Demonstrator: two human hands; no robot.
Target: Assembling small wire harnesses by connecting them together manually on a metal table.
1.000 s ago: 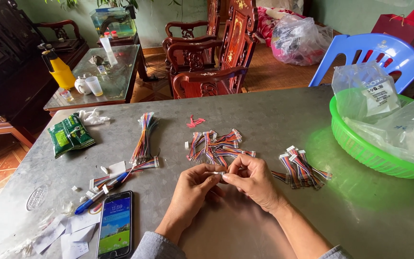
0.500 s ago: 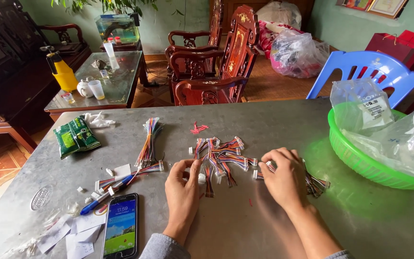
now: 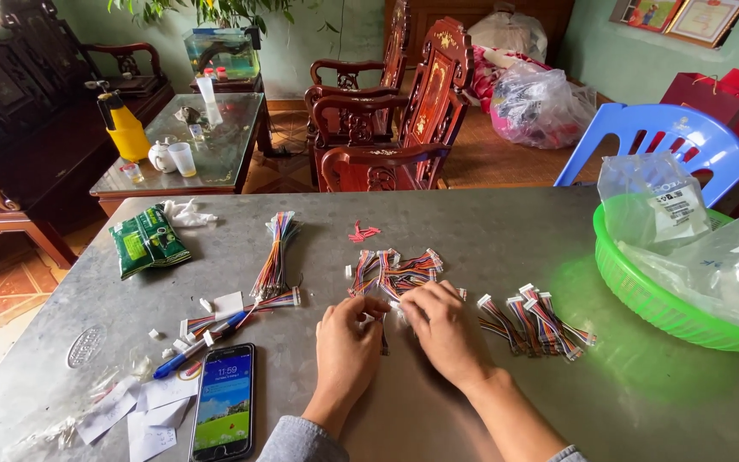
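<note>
My left hand [image 3: 345, 340] and my right hand [image 3: 443, 330] rest side by side on the grey metal table [image 3: 489, 231], fingertips meeting at the near edge of a pile of short multicoloured wire harnesses with white connectors [image 3: 393, 269]. Both pinch at a small wire piece between them; the piece is mostly hidden by the fingers. A second fan of finished-looking harnesses [image 3: 534, 321] lies just right of my right hand. A long bundle of coloured wires [image 3: 274, 261] lies to the left.
A smartphone [image 3: 224, 400], a blue pen [image 3: 194, 351], paper scraps and loose white connectors sit at the near left. A green packet [image 3: 147, 241] lies further left. A green basket [image 3: 643, 287] with plastic bags stands at the right. Wooden chairs and a glass table stand beyond.
My hands spread apart half a second ago, the right one reaching to the right-hand harnesses; now both have come back together at the middle pile.
</note>
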